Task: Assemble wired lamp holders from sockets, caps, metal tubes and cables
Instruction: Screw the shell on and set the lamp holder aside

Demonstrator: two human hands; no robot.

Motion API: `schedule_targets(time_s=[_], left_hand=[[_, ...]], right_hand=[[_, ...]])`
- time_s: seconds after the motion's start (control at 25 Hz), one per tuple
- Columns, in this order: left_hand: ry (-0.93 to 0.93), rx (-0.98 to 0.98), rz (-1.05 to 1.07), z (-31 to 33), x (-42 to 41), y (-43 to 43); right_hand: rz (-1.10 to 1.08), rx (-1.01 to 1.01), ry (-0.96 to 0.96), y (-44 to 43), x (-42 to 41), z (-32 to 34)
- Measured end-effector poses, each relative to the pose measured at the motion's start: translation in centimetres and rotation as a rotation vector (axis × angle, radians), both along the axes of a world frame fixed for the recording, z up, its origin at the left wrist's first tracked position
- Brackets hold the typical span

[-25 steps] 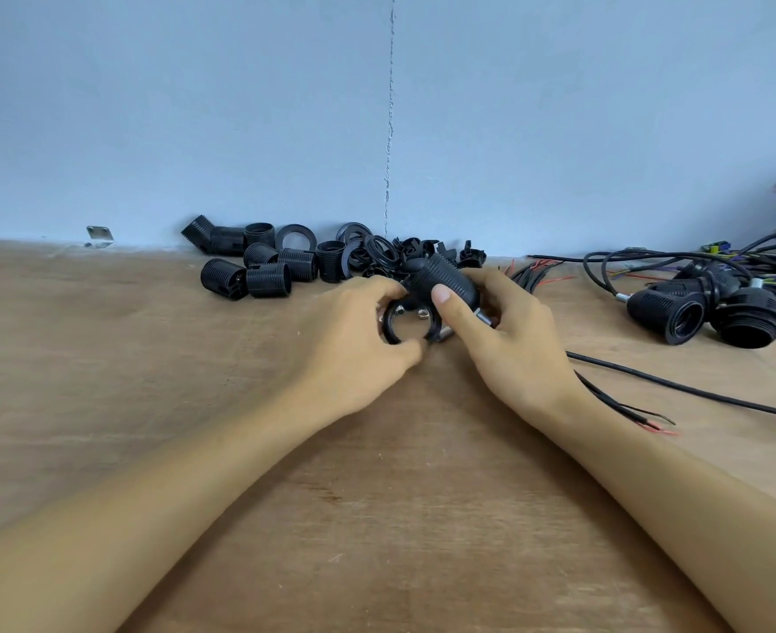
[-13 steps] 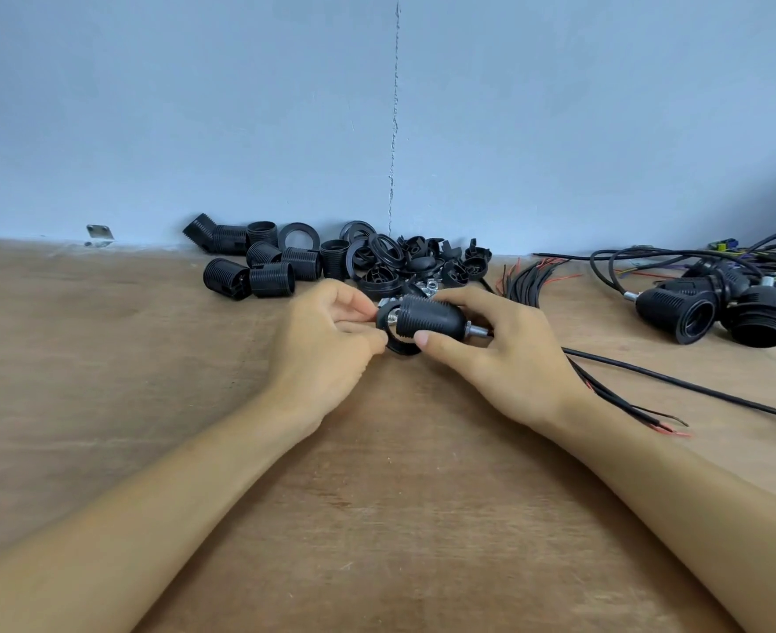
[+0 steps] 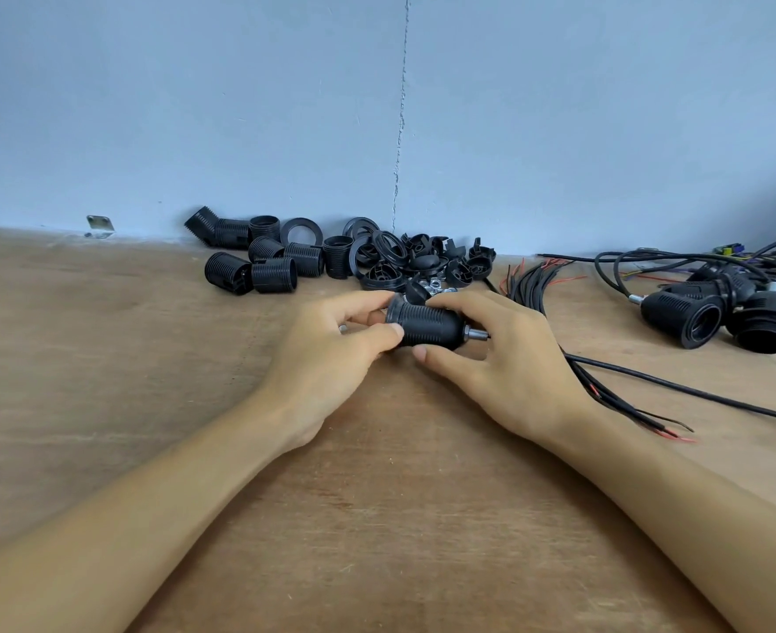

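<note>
Lying sideways at the centre of the frame, over the wooden tabletop (image 3: 377, 495), a black lamp holder (image 3: 427, 324) is gripped at its left end by the left hand (image 3: 331, 358), thumb and fingers curled round it. The right hand (image 3: 505, 358) curls over its right end, thumb apparently touching the underside. A threaded metal tube (image 3: 476, 333) sticks out rightward. Loose sockets and caps (image 3: 331, 258) sit behind; cut cables (image 3: 532, 285) and finished holders (image 3: 719, 322) fill the right.
</note>
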State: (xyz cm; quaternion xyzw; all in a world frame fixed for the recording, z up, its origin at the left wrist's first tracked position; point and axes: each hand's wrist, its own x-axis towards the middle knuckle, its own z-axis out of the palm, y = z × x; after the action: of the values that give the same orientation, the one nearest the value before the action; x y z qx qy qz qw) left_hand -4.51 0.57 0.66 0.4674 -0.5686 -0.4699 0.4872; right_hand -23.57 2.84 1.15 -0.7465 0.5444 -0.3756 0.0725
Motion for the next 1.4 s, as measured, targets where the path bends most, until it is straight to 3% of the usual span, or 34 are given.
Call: schedule_targets(time_s=[0.12, 0.56, 1.04, 1.4], left_hand=[[0.147, 0.046, -0.034, -0.1, 0.0, 0.0], [0.259, 0.081, -0.217, -0.4, 1.1, -0.4], [0.332, 0.097, -0.317, -0.6, 1.2, -0.7], [0.311, 0.075, -0.383, 0.5, 1.4, -0.3]], right_hand=[[0.008, 0.0, -0.024, 0.0, -0.1, 0.1], [0.049, 0.007, -0.076, 0.1, -0.2, 0.4], [0.104, -0.047, -0.05, 0.4, -0.3, 0.3], [0.118, 0.043, -0.044, 0.3, -0.2, 0.3]])
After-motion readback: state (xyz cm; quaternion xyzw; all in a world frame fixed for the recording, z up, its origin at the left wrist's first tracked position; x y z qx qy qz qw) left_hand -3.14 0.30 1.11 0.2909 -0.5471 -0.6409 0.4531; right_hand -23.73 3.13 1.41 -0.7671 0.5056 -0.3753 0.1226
